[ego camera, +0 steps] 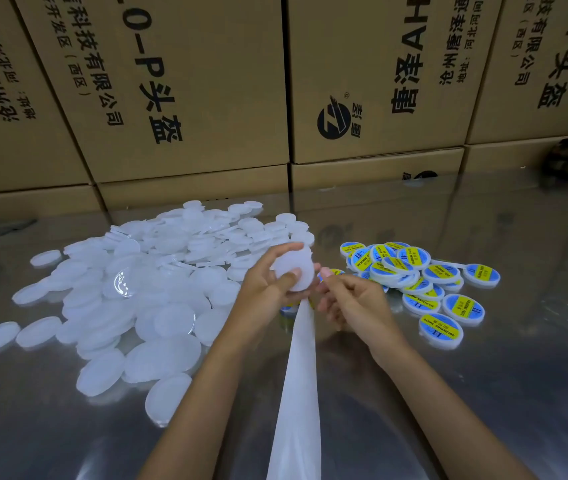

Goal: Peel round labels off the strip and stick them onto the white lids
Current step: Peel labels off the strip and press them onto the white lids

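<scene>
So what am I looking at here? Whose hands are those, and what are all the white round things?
There is no machine here, just a person working. The one picture comes from a camera worn on their head, looking down at a shiny metal table. On the left is a heap of plain white round plastic lids. On the right is a smaller pile of lids with blue and yellow round labels already stuck on. The left hand holds one plain white lid. The right hand pinches something at its fingers, probably a label. A long white paper strip runs up from the bottom edge to the hands. Brown cardboard boxes stand behind.
</scene>
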`<action>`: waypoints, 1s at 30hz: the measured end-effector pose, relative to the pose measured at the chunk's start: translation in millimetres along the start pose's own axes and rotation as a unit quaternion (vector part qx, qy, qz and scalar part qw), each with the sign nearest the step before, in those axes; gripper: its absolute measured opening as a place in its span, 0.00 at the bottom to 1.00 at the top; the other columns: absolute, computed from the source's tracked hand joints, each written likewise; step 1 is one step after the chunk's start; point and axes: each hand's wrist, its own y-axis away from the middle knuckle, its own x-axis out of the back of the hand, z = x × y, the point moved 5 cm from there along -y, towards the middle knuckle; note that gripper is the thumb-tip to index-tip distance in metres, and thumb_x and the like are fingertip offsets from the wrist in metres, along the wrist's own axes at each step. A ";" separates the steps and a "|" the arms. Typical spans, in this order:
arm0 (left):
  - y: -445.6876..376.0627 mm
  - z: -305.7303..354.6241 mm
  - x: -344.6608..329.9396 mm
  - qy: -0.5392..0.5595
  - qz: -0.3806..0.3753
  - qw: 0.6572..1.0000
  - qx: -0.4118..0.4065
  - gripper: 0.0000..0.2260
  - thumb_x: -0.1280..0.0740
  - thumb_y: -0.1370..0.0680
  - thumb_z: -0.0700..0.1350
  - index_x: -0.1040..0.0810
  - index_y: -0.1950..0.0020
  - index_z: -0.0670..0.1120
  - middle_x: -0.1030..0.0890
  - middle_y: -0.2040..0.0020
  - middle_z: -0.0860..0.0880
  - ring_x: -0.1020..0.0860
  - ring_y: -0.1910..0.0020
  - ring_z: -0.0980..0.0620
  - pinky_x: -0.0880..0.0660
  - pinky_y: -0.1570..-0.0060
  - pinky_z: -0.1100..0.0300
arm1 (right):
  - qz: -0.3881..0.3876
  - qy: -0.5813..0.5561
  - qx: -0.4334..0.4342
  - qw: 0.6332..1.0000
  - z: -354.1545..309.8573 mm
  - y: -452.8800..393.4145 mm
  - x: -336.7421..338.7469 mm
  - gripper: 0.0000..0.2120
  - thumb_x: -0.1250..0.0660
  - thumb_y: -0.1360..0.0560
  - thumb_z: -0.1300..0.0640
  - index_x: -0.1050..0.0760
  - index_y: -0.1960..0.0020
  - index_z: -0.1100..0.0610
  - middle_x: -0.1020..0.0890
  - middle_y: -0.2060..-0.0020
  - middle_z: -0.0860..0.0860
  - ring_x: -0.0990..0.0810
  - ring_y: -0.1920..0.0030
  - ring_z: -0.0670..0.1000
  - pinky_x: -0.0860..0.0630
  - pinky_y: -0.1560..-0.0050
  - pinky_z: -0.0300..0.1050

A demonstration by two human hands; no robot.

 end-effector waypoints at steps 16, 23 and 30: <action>-9.4 -15.4 25.7 -0.014 0.102 0.994 0.031 0.17 0.44 0.18 0.31 0.22 0.40 0.47 0.14 0.48 0.42 0.14 0.55 0.42 0.16 0.53 0.55 | -0.074 0.153 0.073 0.983 29.7 -19.9 -26.0 0.19 0.33 0.22 0.64 0.30 0.32 0.55 0.22 0.47 0.41 0.24 0.49 0.30 0.27 0.44 0.28; -8.5 -21.2 20.3 -0.061 0.097 0.993 0.017 0.22 0.34 0.26 0.29 0.21 0.44 0.55 0.15 0.47 0.47 0.16 0.49 0.47 0.18 0.52 0.54 | -0.010 0.172 0.051 0.984 32.3 -19.4 -20.0 0.12 0.24 0.30 0.62 0.23 0.50 0.55 0.19 0.58 0.48 0.21 0.57 0.45 0.23 0.52 0.34; -7.3 -11.2 12.8 -0.182 0.089 0.978 -0.054 0.22 0.32 0.26 0.31 0.24 0.43 0.57 0.17 0.44 0.53 0.19 0.47 0.58 0.19 0.48 0.59 | -0.018 0.190 0.067 0.979 28.5 -16.4 -20.8 0.14 0.21 0.33 0.61 0.26 0.57 0.54 0.24 0.64 0.48 0.29 0.64 0.46 0.24 0.56 0.43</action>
